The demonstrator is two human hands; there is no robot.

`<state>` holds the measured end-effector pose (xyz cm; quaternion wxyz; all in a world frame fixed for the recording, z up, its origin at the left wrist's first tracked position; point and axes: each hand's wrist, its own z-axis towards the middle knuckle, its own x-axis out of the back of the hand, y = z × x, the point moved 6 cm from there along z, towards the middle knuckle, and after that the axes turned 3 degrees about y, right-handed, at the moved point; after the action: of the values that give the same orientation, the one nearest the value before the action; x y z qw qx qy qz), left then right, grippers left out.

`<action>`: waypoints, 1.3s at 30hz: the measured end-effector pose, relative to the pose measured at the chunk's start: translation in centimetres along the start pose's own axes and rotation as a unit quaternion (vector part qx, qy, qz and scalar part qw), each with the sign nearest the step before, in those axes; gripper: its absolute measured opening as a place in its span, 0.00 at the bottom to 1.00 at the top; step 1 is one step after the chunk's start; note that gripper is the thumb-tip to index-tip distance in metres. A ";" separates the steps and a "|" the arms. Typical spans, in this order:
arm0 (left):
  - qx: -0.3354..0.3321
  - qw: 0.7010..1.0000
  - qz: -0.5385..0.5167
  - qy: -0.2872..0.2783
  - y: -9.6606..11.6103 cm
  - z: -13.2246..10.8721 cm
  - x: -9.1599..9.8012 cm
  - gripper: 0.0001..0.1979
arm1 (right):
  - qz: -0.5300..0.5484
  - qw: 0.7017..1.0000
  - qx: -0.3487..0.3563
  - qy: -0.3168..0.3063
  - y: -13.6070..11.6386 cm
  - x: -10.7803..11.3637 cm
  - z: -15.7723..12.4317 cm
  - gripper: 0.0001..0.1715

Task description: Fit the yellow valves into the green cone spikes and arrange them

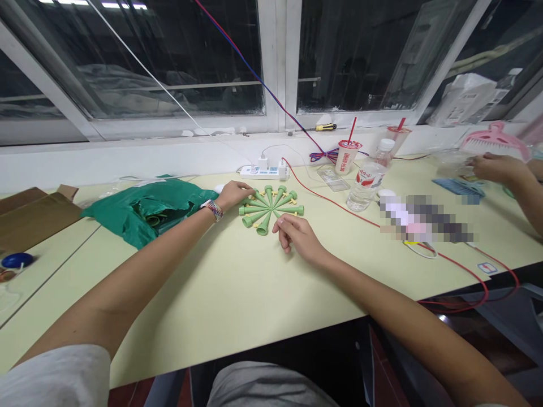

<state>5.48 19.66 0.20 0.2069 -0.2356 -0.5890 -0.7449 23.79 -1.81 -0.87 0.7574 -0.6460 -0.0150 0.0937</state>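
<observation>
Several green cone-shaped pieces (271,209) lie on the pale yellow table in a ring, narrow ends meeting at the middle and wide ends outward. Small yellow bits sit between some of them. My left hand (236,195), with a braided band at the wrist, is at the ring's upper left edge, its fingertips over a green piece; whether they grip it is hidden. Near the lower right edge of the ring, my right hand (297,236) hovers with curled fingers and the thumb close to the index finger. Nothing clear shows between them.
A torn green bag (178,198) lies left of the ring, beside a cardboard box (38,217). Behind is a power strip (263,172). A water bottle (368,175), a cup (348,157) and a red cable stand or run to the right. Another person's hand (500,169) is far right.
</observation>
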 end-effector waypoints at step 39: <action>-0.212 0.949 0.232 -0.025 -3.3 -11.7 4.1 0.23 | -0.406 0.897 0.104 0.137 3.8 14.1 8.6 0.24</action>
<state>-0.98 8.90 -2.21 0.3045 -0.4230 -0.3511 -0.7779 35.97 9.41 -4.62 0.7869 -0.5078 -0.1625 -0.3107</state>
